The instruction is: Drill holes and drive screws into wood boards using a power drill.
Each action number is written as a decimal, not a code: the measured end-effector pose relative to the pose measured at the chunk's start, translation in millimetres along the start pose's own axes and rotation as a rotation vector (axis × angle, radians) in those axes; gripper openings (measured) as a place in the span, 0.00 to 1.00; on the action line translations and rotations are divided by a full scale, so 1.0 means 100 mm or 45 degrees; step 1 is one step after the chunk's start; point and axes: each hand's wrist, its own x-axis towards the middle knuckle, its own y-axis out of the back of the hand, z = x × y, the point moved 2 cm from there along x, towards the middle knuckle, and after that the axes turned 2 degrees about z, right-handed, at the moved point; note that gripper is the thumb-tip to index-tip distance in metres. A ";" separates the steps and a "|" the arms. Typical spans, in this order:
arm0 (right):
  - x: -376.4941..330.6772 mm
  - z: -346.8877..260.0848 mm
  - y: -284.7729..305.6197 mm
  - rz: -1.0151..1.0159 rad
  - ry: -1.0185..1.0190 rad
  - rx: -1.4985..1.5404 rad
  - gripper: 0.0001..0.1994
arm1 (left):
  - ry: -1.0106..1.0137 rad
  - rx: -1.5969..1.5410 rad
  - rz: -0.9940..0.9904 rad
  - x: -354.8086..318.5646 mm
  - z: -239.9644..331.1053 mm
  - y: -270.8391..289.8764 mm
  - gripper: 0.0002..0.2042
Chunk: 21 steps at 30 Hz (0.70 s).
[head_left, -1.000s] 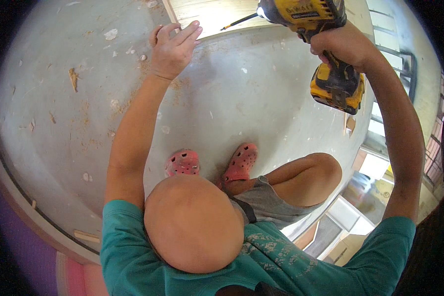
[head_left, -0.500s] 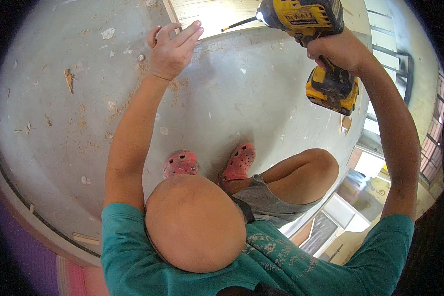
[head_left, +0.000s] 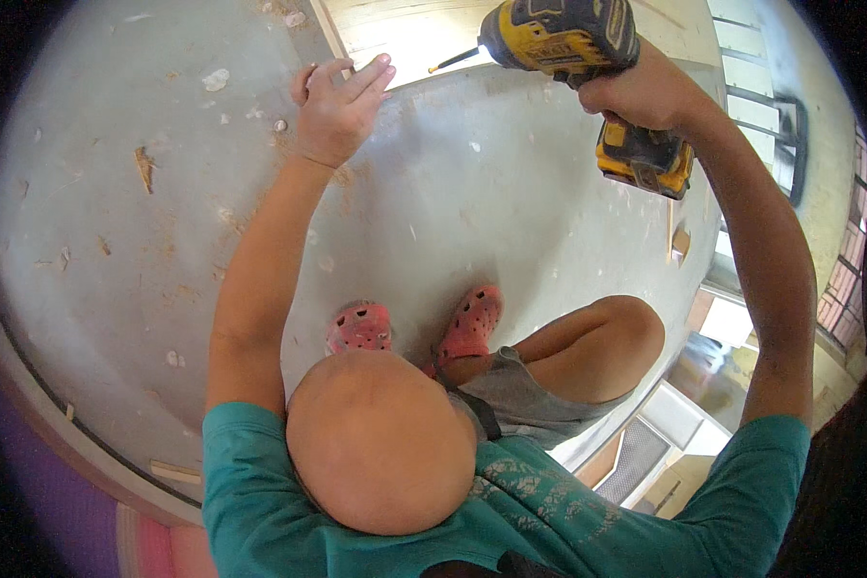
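My right hand is closed round the handle of a yellow and black cordless impact driver. Its lamp is lit, and a long thin bit points left, its tip over the near edge of a pale wooden panel. At the panel's near left corner, my left hand has two fingers stretched out along the wood and the others bent apart. A thin wooden strip runs along the panel's left side, just beyond that hand. Whether any screw sits under the fingers is too small to tell.
Sawdust and wood chips are scattered over the grey floor. My feet in red clogs and my bent knees are close below. Metal bars stand at the right, and a purple mat lies at the lower left.
The impact driver has moved left, bringing its bit tip slightly nearer my left hand. My left hand stays at the panel's corner, and the whole view has shifted a little.
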 end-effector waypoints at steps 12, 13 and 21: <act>-0.82 0.43 -0.81 0.342 0.008 1.030 0.17 | 0.287 -0.029 -0.343 1.05 -0.40 -0.37 0.13; -0.96 0.40 -0.95 0.360 -0.068 1.197 0.17 | 0.271 0.027 -0.522 1.17 -0.45 -0.46 0.13; -1.16 0.08 -2.64 0.227 -0.480 2.504 0.09 | 0.918 -0.629 -0.535 0.69 -0.39 -0.19 0.11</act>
